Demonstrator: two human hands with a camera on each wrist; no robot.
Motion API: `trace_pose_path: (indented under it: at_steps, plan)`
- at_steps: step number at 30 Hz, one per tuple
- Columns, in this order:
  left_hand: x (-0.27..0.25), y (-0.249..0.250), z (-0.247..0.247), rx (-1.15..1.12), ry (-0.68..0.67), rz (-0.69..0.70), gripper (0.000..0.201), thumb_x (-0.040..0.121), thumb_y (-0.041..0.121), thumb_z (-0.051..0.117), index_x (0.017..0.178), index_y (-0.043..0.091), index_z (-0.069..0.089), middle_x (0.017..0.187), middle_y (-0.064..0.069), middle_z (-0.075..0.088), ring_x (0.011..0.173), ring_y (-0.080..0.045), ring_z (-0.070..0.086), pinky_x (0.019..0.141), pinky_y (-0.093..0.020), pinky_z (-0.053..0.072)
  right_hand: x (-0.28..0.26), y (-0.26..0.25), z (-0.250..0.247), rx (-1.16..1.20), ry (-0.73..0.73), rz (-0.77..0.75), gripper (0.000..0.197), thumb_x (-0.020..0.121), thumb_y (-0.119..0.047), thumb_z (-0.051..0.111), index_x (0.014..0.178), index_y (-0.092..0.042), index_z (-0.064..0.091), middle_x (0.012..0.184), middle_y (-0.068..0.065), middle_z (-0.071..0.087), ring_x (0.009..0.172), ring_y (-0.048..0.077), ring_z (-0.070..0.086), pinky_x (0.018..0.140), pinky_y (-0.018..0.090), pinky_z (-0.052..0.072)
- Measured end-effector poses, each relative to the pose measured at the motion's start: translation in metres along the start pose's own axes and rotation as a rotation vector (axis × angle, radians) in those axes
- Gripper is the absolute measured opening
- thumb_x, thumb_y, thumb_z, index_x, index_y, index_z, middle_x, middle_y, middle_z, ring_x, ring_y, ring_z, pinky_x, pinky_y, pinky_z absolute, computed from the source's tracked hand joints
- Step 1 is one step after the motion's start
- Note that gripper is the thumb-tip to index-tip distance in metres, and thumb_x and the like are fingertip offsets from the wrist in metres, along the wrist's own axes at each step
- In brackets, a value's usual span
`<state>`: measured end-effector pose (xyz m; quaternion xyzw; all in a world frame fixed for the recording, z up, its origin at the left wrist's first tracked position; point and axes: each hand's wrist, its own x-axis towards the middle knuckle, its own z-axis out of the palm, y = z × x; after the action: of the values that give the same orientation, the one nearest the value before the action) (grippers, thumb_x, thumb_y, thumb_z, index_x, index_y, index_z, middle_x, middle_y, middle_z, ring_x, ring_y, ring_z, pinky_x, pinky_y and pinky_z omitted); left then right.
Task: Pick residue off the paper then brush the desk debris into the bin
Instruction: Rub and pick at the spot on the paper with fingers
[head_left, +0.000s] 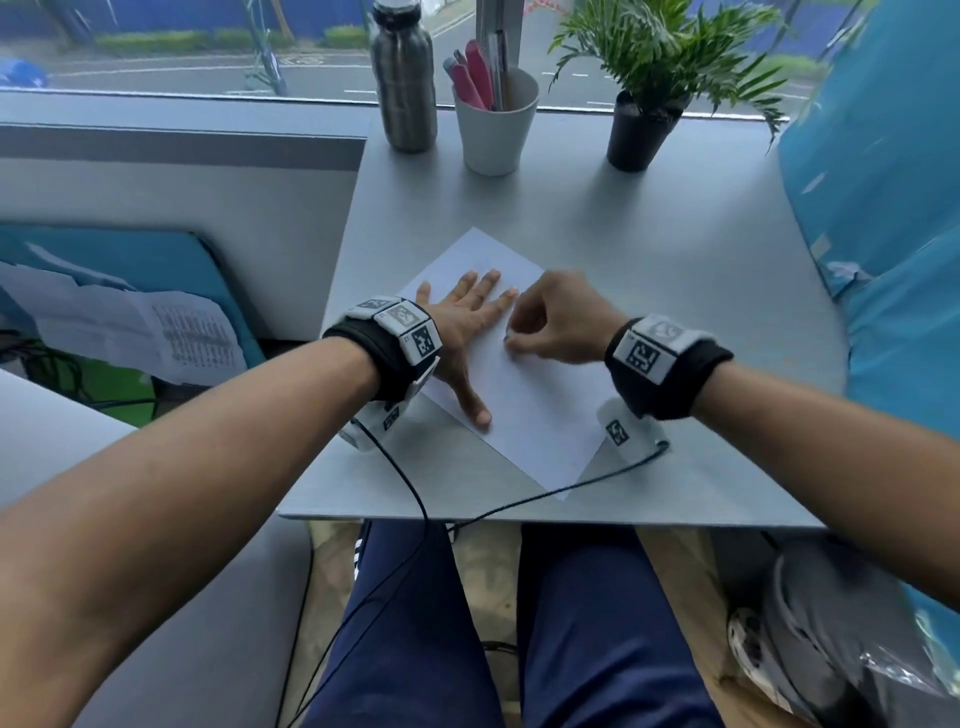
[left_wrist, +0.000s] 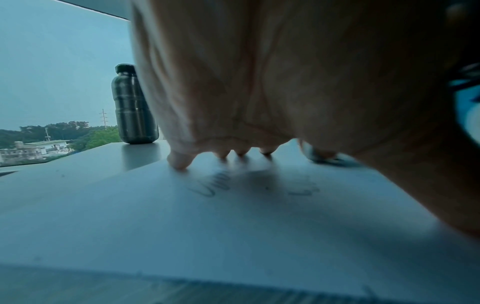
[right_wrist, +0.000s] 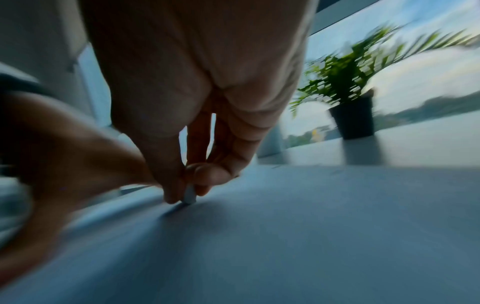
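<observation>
A white sheet of paper lies at an angle on the grey desk. My left hand lies flat on the sheet's left part, fingers spread and straight; the left wrist view shows its fingertips pressing the paper beside faint pencil scribbles. My right hand is just right of the left fingers, its fingers curled. In the right wrist view it pinches a small pale block, like an eraser, with its tip on the paper. No loose residue is visible.
At the desk's far edge stand a steel bottle, a white cup of pens and a potted plant. Blue upholstery borders the right side. Black cables cross the front edge. A grey object sits on the floor, lower right.
</observation>
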<state>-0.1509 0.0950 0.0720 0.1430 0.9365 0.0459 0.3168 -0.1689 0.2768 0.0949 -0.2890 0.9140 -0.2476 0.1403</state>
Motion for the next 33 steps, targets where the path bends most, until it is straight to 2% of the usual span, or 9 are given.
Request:
trace_pose_path:
  at_steps: [4, 7, 9, 11, 15, 21, 24, 27, 33]
  plan:
    - [0.002, -0.002, 0.001, 0.01, 0.007, 0.018, 0.17, 0.031, 0.077, 0.084, 0.15, 0.035, -0.029, 0.156, 0.008, -0.041, 0.143, -0.017, -0.037, 0.114, -0.067, -0.012, -0.026, -0.021, 0.018, -0.017, -0.224, -0.114, 0.006, 0.076, -0.017, 0.076, 0.074, -0.012, 0.076, 0.055, -0.012, 0.063, 0.051, 0.0, 0.057, 0.054, 0.007, 0.042]
    - [0.0, 0.0, 0.0, 0.002, 0.005, 0.008, 0.169, 0.032, 0.072, 0.088, 0.152, 0.034, -0.026, 0.157, 0.007, -0.038, 0.144, -0.016, -0.036, 0.115, -0.065, -0.012, 0.009, 0.01, -0.007, -0.05, -0.008, -0.021, 0.013, 0.074, -0.019, 0.076, 0.074, -0.007, 0.076, 0.063, 0.005, 0.071, 0.054, 0.005, 0.055, 0.053, 0.009, 0.04]
    - [-0.001, 0.001, 0.001, 0.0, 0.005, 0.003, 0.169, 0.033, 0.071, 0.088, 0.152, 0.034, -0.026, 0.158, 0.007, -0.037, 0.144, -0.016, -0.035, 0.115, -0.066, -0.011, 0.019, 0.018, -0.015, -0.05, 0.059, 0.03, 0.014, 0.074, -0.02, 0.076, 0.074, -0.006, 0.076, 0.066, 0.008, 0.072, 0.056, 0.012, 0.06, 0.059, 0.021, 0.048]
    - [0.0, 0.001, 0.001, -0.003, 0.004, -0.002, 0.169, 0.033, 0.072, 0.088, 0.151, 0.034, -0.028, 0.157, 0.007, -0.039, 0.144, -0.016, -0.035, 0.115, -0.066, -0.011, 0.004, 0.003, -0.003, -0.028, -0.016, -0.01, 0.012, 0.074, -0.017, 0.074, 0.07, -0.005, 0.074, 0.06, 0.006, 0.069, 0.054, 0.013, 0.06, 0.058, 0.025, 0.049]
    - [0.001, 0.002, 0.0, 0.055, -0.014, -0.009, 0.173, 0.029, 0.076, 0.086, 0.149, 0.033, -0.032, 0.154, 0.006, -0.044, 0.143, -0.019, -0.038, 0.114, -0.069, -0.01, -0.031, -0.024, 0.02, -0.017, -0.273, -0.12, 0.005, 0.077, -0.018, 0.074, 0.075, -0.014, 0.076, 0.059, -0.004, 0.069, 0.053, 0.004, 0.062, 0.056, 0.013, 0.049]
    - [-0.006, 0.009, -0.004, 0.051, -0.035, -0.021, 0.17, 0.035, 0.068, 0.09, 0.15, 0.032, -0.029, 0.156, 0.005, -0.041, 0.144, -0.02, -0.037, 0.115, -0.068, -0.008, 0.024, 0.032, -0.025, -0.066, 0.068, 0.065, 0.014, 0.075, -0.022, 0.077, 0.078, -0.008, 0.078, 0.067, 0.004, 0.071, 0.053, 0.009, 0.055, 0.054, 0.016, 0.039]
    - [-0.003, 0.008, -0.003, 0.053, -0.039, -0.034, 0.171, 0.033, 0.069, 0.089, 0.149, 0.033, -0.032, 0.154, 0.005, -0.043, 0.143, -0.02, -0.038, 0.114, -0.07, -0.006, -0.003, 0.003, -0.002, -0.042, -0.034, 0.003, 0.011, 0.074, -0.018, 0.074, 0.071, -0.008, 0.074, 0.06, 0.001, 0.068, 0.053, 0.014, 0.059, 0.053, 0.019, 0.041]
    - [0.001, 0.007, -0.003, 0.055, -0.043, -0.029, 0.172, 0.029, 0.073, 0.087, 0.147, 0.037, -0.033, 0.153, 0.004, -0.045, 0.143, -0.022, -0.038, 0.113, -0.072, -0.006, -0.026, -0.016, 0.016, -0.012, -0.221, -0.064, 0.009, 0.076, -0.018, 0.075, 0.072, -0.01, 0.074, 0.058, -0.006, 0.066, 0.056, 0.005, 0.061, 0.053, 0.013, 0.045]
    - [-0.003, 0.012, -0.006, 0.065, -0.055, -0.042, 0.171, 0.032, 0.067, 0.091, 0.149, 0.038, -0.031, 0.155, 0.004, -0.042, 0.144, -0.021, -0.036, 0.113, -0.071, -0.005, 0.021, 0.035, -0.02, -0.021, 0.094, 0.119, 0.012, 0.074, -0.023, 0.077, 0.075, -0.011, 0.077, 0.068, 0.001, 0.072, 0.057, 0.007, 0.057, 0.054, 0.014, 0.041]
